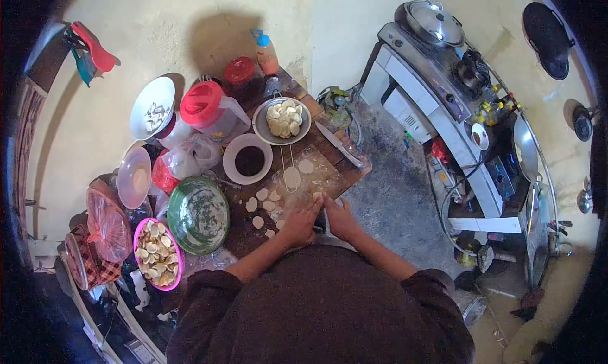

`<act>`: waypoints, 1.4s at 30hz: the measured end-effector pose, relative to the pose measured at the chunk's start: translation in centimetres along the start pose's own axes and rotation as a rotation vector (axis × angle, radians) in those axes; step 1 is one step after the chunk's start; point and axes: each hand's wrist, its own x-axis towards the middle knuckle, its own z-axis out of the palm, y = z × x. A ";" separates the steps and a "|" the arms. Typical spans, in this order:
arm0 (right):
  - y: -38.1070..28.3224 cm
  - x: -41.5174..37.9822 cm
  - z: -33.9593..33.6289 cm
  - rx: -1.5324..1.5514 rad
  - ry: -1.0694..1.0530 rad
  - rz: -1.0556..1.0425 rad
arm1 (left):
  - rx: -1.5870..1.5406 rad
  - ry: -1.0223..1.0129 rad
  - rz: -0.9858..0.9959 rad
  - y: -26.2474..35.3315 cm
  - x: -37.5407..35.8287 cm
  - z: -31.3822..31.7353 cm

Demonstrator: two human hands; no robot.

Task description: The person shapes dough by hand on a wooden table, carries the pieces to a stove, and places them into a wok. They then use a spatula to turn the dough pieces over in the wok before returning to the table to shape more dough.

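Near the front edge of a floured wooden board [335, 179], my left hand [300, 224] and my right hand [340, 219] meet at the fingertips. Between them is a small pale dough piece [317, 195], pinched by the fingers. Several flat dough rounds [252, 204] lie left of my left hand. Farther up the board are one more round [306, 166] and a small strainer [292, 178]. A bowl of pale pieces [284, 120] stands beyond, beside a white bowl of dark liquid [249, 161].
A knife [339, 145] lies along the board's right edge. Left stand a green floured basin [198, 215], a pink basket of pale pieces [158, 254] and a red-lidded pitcher [212, 114]. A stove counter [437, 91] is at the right.
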 end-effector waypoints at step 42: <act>-2.3 2.8 -2.3 -0.201 -0.305 0.034 | -0.368 0.484 -0.252 -2.9 -2.1 -0.6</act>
